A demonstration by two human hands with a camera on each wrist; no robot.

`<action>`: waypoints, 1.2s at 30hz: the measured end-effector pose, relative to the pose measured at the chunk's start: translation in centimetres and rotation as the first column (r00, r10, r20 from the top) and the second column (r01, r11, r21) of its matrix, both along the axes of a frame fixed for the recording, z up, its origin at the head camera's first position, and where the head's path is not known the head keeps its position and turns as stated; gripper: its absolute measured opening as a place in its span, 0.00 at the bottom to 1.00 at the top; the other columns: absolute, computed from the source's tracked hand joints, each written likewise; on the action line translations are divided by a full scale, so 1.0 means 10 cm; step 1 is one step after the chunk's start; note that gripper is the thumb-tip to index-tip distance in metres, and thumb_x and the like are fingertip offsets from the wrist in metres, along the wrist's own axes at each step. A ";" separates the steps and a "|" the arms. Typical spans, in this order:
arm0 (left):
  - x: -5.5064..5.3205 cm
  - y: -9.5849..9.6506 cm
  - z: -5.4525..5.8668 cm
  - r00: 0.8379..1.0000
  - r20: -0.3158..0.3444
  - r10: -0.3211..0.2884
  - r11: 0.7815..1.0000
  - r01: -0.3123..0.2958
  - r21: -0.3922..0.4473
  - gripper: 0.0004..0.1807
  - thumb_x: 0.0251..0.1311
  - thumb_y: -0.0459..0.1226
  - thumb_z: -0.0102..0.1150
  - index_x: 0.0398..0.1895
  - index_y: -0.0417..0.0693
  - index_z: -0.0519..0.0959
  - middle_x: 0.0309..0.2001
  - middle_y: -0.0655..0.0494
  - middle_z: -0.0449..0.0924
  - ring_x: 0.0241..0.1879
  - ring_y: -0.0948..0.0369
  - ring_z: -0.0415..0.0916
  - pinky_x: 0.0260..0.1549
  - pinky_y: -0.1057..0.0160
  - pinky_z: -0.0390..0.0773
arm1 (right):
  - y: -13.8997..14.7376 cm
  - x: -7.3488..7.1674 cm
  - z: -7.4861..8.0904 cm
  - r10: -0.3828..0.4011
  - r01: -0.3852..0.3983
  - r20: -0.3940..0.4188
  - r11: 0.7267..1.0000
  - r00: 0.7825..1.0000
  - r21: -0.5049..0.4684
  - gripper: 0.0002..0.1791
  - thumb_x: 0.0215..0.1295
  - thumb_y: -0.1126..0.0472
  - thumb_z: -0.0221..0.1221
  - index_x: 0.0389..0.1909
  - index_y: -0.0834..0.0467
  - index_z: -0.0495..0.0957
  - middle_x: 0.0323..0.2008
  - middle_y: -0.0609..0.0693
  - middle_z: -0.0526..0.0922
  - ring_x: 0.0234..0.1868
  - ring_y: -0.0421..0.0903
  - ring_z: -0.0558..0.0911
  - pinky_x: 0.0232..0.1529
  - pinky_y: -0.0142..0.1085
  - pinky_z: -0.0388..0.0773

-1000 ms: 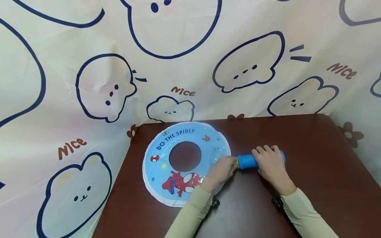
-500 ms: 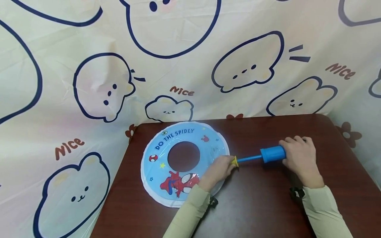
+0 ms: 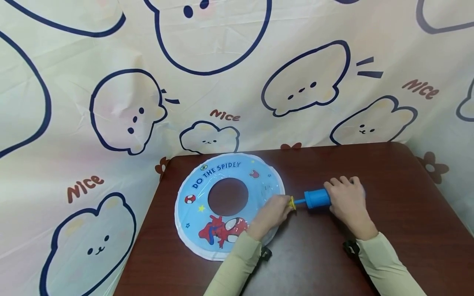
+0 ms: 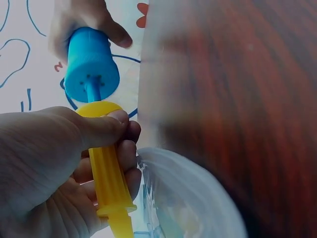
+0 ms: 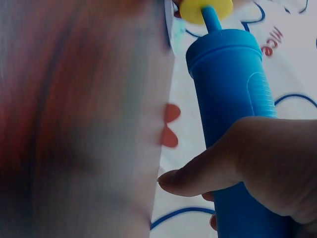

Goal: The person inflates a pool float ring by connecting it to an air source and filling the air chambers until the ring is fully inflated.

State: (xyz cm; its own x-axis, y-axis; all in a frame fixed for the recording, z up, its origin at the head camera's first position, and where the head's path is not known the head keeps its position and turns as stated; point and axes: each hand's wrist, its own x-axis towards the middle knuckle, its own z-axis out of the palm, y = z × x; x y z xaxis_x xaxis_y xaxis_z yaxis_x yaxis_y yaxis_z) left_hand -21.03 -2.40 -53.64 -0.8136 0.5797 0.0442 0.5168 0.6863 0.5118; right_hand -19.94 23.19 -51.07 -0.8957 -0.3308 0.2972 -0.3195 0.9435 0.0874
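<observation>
We had the R hand (image 3: 347,201) clamped round the blue pump barrel (image 3: 314,199), approx 3 o'clock of the swim ring (image 3: 261,191). Our L hand (image 3: 272,211) lay over the ring's 4 o'clock edge, thumb & fingers pinching the yellow end piece (image 4: 105,171). Couldn't tell if its tip sat in the ring. A short bit of blue rod (image 3: 300,201) showed btwn yellow pc & barrel, so hands were apart, nearly level.

Ring lay flat-ish on the brown table (image 3: 314,263), toward its 10 o'clock, w/ "DO THE SPIDEY" lettering (image 3: 216,174) at 11–12 & a red figure (image 3: 222,230) at 6. Patterned cloth (image 3: 237,90) w/ bear outlines hung past the table's 12 o'clock edge. Our green sleeves (image 3: 237,259) came in from approx 5 & 6 o'clock.
</observation>
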 end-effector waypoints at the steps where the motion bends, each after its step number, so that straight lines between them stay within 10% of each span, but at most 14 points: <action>1: 0.00 0.00 0.00 1.000 -0.005 -0.005 1.000 0.005 -0.001 0.05 0.77 0.37 0.62 0.40 0.48 0.81 0.30 0.61 0.79 0.28 0.70 0.73 0.30 0.78 0.75 | -0.03 0.01 -0.02 0.005 -0.005 -0.007 1.000 1.000 -0.001 0.28 0.42 0.63 0.82 0.47 0.61 0.86 0.43 0.59 0.88 0.46 0.62 0.83 0.50 0.63 0.76; 15: -0.01 0.00 -0.01 1.000 -0.014 -0.018 1.000 0.018 0.002 0.05 0.76 0.39 0.63 0.44 0.47 0.83 0.32 0.60 0.81 0.30 0.69 0.74 0.33 0.78 0.75 | -0.28 0.02 -0.22 0.056 -0.058 -0.070 0.998 0.996 -0.025 0.22 0.46 0.68 0.77 0.45 0.59 0.86 0.41 0.57 0.88 0.42 0.59 0.82 0.47 0.59 0.78; 30: -0.05 -0.03 0.00 0.998 0.057 -0.007 0.998 0.003 0.058 0.07 0.76 0.40 0.63 0.40 0.47 0.82 0.28 0.62 0.78 0.27 0.70 0.73 0.30 0.77 0.75 | 0.66 -0.09 0.12 -0.084 0.074 -0.063 0.987 0.995 -0.145 0.28 0.33 0.68 0.79 0.43 0.60 0.86 0.40 0.61 0.88 0.46 0.64 0.79 0.54 0.64 0.71; 36: -0.03 -0.03 0.01 0.998 0.054 0.011 0.999 -0.013 0.040 0.07 0.76 0.40 0.64 0.40 0.47 0.82 0.28 0.62 0.78 0.27 0.69 0.73 0.31 0.77 0.76 | 0.59 -0.04 0.11 -0.068 0.055 -0.114 0.992 0.991 -0.114 0.30 0.33 0.65 0.82 0.45 0.61 0.86 0.42 0.62 0.88 0.46 0.65 0.81 0.53 0.65 0.72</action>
State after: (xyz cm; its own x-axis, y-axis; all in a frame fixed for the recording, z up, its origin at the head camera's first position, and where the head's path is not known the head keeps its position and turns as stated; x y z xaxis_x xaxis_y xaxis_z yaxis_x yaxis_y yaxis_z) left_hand -21.35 -2.70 -53.56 -0.8225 0.5682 0.0231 0.4792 0.6706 0.5663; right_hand -20.37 29.08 -49.95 -0.8700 -0.2356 0.4331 -0.2541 0.9670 0.0156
